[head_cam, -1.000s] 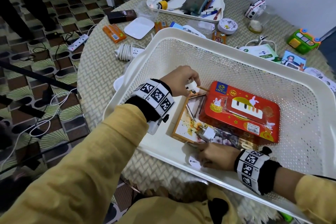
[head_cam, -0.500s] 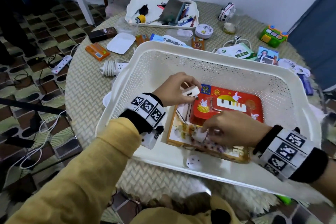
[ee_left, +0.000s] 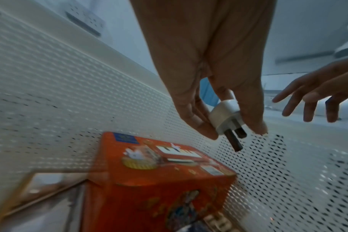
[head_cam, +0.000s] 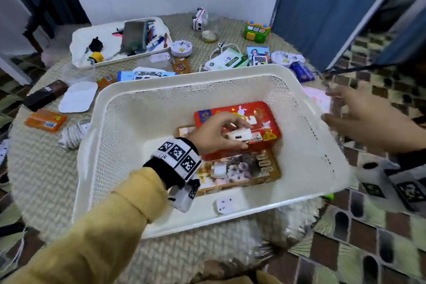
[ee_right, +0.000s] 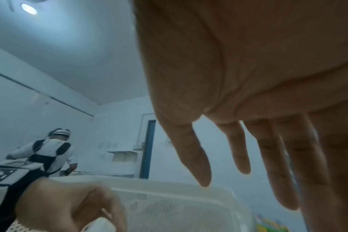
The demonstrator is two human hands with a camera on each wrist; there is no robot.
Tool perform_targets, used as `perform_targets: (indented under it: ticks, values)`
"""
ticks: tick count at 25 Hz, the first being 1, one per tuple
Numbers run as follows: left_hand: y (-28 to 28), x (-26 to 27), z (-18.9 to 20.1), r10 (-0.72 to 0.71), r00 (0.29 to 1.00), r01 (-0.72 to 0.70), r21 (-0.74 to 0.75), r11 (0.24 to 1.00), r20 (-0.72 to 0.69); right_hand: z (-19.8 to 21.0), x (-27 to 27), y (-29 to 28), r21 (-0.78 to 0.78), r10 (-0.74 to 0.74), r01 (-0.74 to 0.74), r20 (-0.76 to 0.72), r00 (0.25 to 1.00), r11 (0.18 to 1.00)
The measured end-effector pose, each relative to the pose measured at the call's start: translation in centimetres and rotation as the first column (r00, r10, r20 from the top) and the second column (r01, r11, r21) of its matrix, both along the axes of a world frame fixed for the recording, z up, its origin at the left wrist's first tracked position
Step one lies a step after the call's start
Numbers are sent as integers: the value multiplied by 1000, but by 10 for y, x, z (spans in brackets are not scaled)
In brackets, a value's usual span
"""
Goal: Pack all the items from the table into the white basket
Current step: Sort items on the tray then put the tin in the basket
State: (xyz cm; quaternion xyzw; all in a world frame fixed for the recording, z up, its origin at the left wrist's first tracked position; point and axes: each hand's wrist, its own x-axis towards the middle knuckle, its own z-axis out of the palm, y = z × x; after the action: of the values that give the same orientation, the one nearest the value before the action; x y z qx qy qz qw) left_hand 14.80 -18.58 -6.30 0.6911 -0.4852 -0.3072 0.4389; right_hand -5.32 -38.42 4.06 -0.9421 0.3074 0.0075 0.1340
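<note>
Nearest the camera, a small white round adapter (head_cam: 224, 205) lies on the floor of the white basket (head_cam: 214, 76), right by the near wall. Just past it there's a flat picture box (head_cam: 253, 168) with a gold-ish frame, with a little white cube (head_cam: 219, 170) sitting on top of it. A red tin (head_cam: 268, 113) with bunnies on the lid lies across the far part of that box.

The left hand (head_cam: 214, 132) is inside the basket, just above the red tin, pinching a white plug adapter (ee_left: 224, 117) between thumb and fingers. In the left wrist view its dark prongs point down and it isn't touching the tin.

The right hand (head_cam: 366, 122) is out over the basket's right rim, fingers spread wide, holding nothing. It's pretty blurry.

Beyond the basket the table (head_cam: 41, 168) has plenty on it: an orange pack (head_cam: 45, 120), a coiled white cable (head_cam: 73, 134), a white lid (head_cam: 78, 97), a dark brown box (head_cam: 46, 94), a wet wipes pack (head_cam: 224, 61), a green toy (head_cam: 256, 32) and a white tray (head_cam: 78, 40) full of pens and bits at the back.
</note>
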Motion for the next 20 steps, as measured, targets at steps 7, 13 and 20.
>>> perform_targets:
  ticks: [7, 13, 20]
  values:
    - [-62, -37, -39, -212, 965, 193, 134, 972, 152, -74, -14, 18, 330, -340, 212, 401, 851, 920]
    - [-91, -64, -66, -260, 929, 208, 207, 956, 265, -78, -16, 21, 262, -326, 236, 392, 860, 936]
    - [-96, -77, -93, -221, 858, 118, 242, 963, 463, -84, -14, 17, 330, -414, 288, 426, 804, 899]
